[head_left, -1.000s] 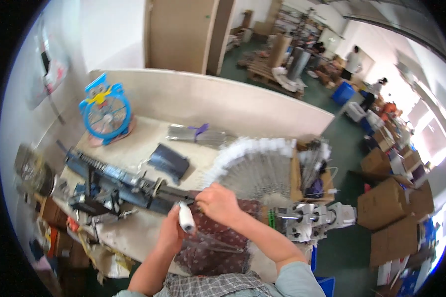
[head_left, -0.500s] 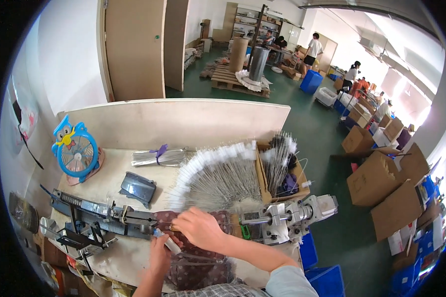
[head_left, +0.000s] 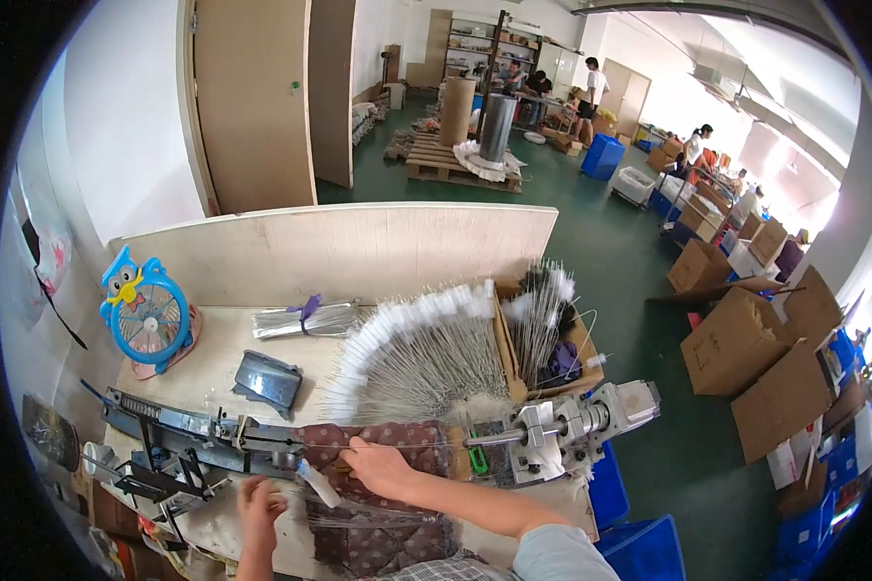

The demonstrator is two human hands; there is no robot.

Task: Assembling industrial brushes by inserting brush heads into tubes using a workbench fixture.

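My right hand (head_left: pixel 380 471) is over the brown dotted cloth (head_left: pixel 378 547), its fingertips pinched at a thin metal wire (head_left: pixel 426 445) that runs between the left jig and the right machine. My left hand (head_left: pixel 260 505) is apart from it, in front of the black metal jig (head_left: pixel 189 426), fingers loosely curled and spread, with nothing visible in them. Between the hands, a white tube-like piece (head_left: pixel 318 484) leans at the jig's right end; its exact kind is unclear. Several thin wires (head_left: pixel 383 518) lie across the cloth nearer me.
A silver clamping machine (head_left: pixel 562 431) stands right, with a green piece (head_left: pixel 478 460) beside it. Behind lie fanned white-tipped wires (head_left: pixel 417 349), a cardboard box of wires (head_left: pixel 513 358), a tied wire bundle (head_left: pixel 305 320), a dark plastic piece (head_left: pixel 267 382) and a blue owl fan (head_left: pixel 150 315).
My left hand has let go of the white tube-like piece and moved left and towards me. My right hand has shifted slightly down and stays at the wire.
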